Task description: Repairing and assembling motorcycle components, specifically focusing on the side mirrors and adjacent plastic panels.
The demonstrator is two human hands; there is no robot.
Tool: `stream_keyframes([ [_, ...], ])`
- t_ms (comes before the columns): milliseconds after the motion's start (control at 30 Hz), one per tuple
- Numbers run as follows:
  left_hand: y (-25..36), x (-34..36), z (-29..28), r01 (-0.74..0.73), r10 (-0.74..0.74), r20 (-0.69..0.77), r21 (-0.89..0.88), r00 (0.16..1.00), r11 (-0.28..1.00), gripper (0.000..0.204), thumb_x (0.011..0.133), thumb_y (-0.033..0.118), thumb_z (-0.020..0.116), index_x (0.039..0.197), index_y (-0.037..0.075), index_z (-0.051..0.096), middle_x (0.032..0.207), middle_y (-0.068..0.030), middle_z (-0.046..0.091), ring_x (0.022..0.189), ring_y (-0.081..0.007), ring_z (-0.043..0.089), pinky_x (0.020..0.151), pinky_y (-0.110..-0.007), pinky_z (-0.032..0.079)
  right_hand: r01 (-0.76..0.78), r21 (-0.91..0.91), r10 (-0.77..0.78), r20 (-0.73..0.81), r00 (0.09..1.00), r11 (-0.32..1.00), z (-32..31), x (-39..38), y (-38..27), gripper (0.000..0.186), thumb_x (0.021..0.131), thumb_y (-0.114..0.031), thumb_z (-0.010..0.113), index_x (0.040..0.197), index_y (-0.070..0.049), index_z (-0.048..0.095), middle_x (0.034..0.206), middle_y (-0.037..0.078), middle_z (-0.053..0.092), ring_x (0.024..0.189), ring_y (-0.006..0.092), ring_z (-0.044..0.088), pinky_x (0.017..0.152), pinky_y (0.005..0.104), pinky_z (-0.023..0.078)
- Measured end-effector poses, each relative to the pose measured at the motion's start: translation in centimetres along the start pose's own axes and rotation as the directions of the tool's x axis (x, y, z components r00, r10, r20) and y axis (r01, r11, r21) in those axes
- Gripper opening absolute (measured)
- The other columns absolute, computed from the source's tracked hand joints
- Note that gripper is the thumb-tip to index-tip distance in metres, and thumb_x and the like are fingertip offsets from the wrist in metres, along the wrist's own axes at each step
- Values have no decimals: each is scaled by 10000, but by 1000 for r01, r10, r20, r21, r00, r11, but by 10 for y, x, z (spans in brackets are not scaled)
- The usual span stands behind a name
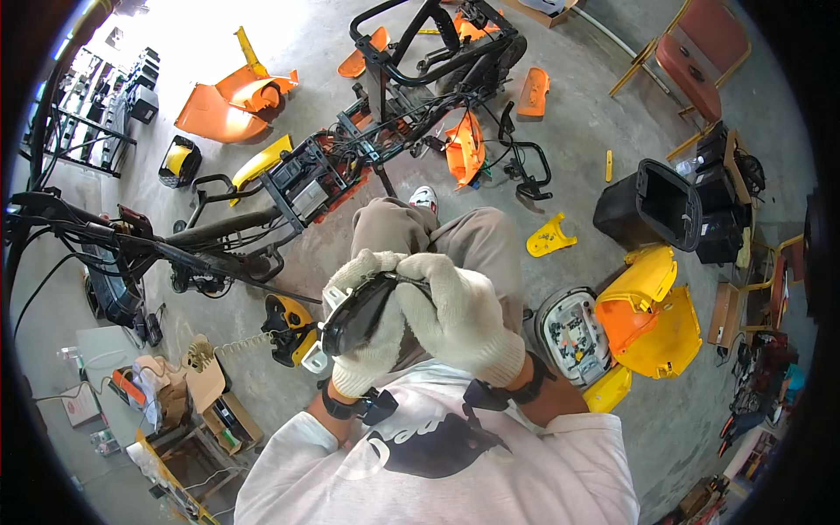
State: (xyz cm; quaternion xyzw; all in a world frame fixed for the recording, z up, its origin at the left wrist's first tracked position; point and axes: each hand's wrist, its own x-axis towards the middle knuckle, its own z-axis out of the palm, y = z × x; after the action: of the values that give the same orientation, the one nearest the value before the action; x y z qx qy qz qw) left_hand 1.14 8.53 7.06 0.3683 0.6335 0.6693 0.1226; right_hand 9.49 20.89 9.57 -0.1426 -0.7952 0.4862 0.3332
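Both my hands wear off-white knit gloves and meet in front of my lap. My left hand [371, 357] is wrapped round a curved black part [360, 313] with pale, silvery tabs on its left side; its exact kind does not show. My right hand [459, 317] is closed against the part's upper right end, its fingers bent over the dark edge. Some fingertips are hidden behind the part and the gloves. Just left of my hands lies a yellow and black piece [291, 329]. Ahead stands a stripped scooter frame [306, 188] with bare wiring.
Orange body panels [229, 109] lie around the frame. At right are a yellow bracket [551, 236], a black bin [632, 210], yellow panels [669, 332] and a grey tray of small hardware [573, 337]. A red chair [691, 66] stands far right, an open cardboard box [219, 398] lower left.
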Motion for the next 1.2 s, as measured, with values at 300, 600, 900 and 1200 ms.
stream_keyframes([
  [300,2,-6,8,32,-34,-29,-65,999,997,452,910,-39,627,1333,10,477,1196,-164,642,1146,-255,629,1005,-386,496,-161,-86,167,63,984,983,-2,-2,-8,75,936,-99,658,943,-29,630,800,167,679,683,355,692,604,391,548],
  [600,-8,-8,5,62,-74,-51,-193,996,979,439,924,-11,616,1333,-14,457,1254,-172,612,1186,-255,613,1043,-381,479,75,-162,-70,41,997,984,6,-3,7,50,897,-71,682,905,-34,648,736,144,669,659,341,680,560,376,516],
  [900,-7,-1,-7,31,-33,0,286,999,958,332,865,77,704,1171,-39,644,1182,-157,683,1111,-242,652,1010,-364,487,-314,-97,326,138,935,944,8,-13,1,139,958,-173,641,964,-39,678,805,167,686,780,338,714,646,376,543],
  [1200,-32,-1,-11,59,-48,-141,79,989,995,409,907,192,673,1244,-30,603,1247,-168,642,1127,-261,626,1016,-385,481,-209,27,208,22,978,978,13,-22,19,309,986,-308,608,828,-43,625,678,219,612,680,429,644,575,490,505],
])
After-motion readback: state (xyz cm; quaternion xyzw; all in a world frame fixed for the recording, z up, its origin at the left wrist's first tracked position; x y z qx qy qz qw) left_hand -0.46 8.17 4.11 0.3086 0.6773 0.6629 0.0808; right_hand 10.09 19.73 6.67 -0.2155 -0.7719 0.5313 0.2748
